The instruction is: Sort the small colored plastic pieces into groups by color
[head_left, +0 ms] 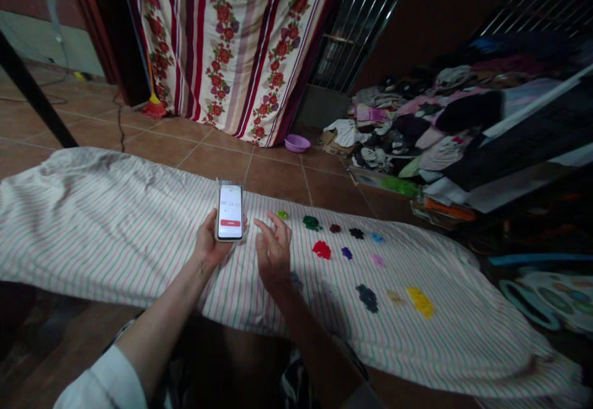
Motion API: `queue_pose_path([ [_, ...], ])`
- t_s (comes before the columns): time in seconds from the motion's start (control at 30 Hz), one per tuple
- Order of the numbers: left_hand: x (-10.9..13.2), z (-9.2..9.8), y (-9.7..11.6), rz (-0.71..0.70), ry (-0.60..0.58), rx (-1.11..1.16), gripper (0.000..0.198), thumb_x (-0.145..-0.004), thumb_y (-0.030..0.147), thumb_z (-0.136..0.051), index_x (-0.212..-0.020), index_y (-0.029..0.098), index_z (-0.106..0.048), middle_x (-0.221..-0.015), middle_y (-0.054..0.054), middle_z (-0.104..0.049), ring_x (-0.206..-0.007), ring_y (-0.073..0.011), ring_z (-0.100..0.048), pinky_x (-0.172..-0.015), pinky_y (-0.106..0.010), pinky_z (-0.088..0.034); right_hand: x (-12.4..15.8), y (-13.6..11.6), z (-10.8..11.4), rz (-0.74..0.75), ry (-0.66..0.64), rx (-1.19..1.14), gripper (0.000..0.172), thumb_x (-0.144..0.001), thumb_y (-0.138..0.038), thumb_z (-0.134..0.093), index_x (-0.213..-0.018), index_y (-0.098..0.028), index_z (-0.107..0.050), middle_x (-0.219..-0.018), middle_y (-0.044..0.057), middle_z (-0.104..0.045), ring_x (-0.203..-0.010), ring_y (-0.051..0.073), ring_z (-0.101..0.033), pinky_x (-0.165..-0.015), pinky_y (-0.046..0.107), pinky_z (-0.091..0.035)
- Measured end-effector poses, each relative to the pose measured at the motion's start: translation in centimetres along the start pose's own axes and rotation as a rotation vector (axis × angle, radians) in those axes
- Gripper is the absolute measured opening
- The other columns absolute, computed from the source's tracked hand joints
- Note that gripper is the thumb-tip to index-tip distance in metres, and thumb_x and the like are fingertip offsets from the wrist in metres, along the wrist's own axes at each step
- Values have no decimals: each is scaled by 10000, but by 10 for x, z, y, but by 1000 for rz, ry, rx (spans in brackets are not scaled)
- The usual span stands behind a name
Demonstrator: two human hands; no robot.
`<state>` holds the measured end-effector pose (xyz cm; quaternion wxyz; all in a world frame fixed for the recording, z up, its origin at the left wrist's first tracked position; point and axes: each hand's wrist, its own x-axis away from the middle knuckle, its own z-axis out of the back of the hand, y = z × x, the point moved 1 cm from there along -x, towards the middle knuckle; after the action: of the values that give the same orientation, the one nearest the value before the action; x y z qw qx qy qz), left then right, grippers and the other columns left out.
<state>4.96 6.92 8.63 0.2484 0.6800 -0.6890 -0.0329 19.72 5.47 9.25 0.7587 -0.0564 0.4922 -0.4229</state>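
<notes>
My left hand (210, 239) is wrapped round a smartphone (230, 211), whose lit screen shows a running-timer style display and a red button. Just right of the phone, my right hand (274, 248) hovers with its fingers apart and slightly bent, holding nothing. Small heaps of pieces sorted by colour lie on the striped cloth (139, 230): a dark green heap (311, 222), a red heap (321, 249), a dark grey heap (367, 298) and a yellow heap (420, 302) among several others. The pieces are too small to name. My right hand partly covers some of them.
Beyond the cloth-covered surface is a tiled floor (222, 156) with a purple basin (297, 143) and a red broom (154, 107). A floral curtain (231, 44) hangs behind. Piled clothes (417, 118) fill the right side. A dark pole (34, 88) slants at the left.
</notes>
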Motion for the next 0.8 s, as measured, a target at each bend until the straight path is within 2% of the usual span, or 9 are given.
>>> queue_pose_path([
  [0.13,-1,-2,-1,8,13,33,407,-909,303,-428,-1231,111,-585,-887,-103,-741,-821,-250,-703,-828,-424,-551,-6,1,-11,-21,11,-2,392,-972,-240,-336,-1181,-217,-666,-1381,106,-463,-1262,256,-427,-1053,489,-383],
  [0.27,-6,-4,-3,7,16,64,427,-905,306,-436,-1252,100,-578,-905,-104,-739,-827,-234,-700,-838,-392,-546,-1,9,-15,29,-70,32,414,-974,-248,-320,-1251,-219,-627,-1423,119,-418,-1287,276,-403,-1057,524,-361],
  [0.37,-11,-6,-4,20,-17,64,470,-902,347,-444,-1269,79,-564,-957,-128,-730,-860,-252,-696,-861,-405,-539,7,14,-16,81,-110,60,414,-983,-274,-313,-1295,-231,-583,-1463,118,-361,-1313,281,-373,-1052,532,-364],
  [0.57,-19,-6,-10,25,-20,70,521,-891,393,-445,-1311,96,-531,-1010,-144,-718,-893,-280,-692,-849,-437,-542,11,11,-14,161,-84,59,416,-987,-264,-302,-1356,-262,-493,-1517,111,-271,-1355,291,-326,-1054,557,-356],
  [0.8,-20,-6,-14,60,-16,85,534,-873,401,-465,-1304,96,-538,-1007,-154,-717,-899,-283,-692,-847,-435,-538,14,8,-10,218,-111,42,393,-958,-245,-357,-1305,-271,-538,-1538,96,-244,-1351,307,-349,-1054,549,-369],
])
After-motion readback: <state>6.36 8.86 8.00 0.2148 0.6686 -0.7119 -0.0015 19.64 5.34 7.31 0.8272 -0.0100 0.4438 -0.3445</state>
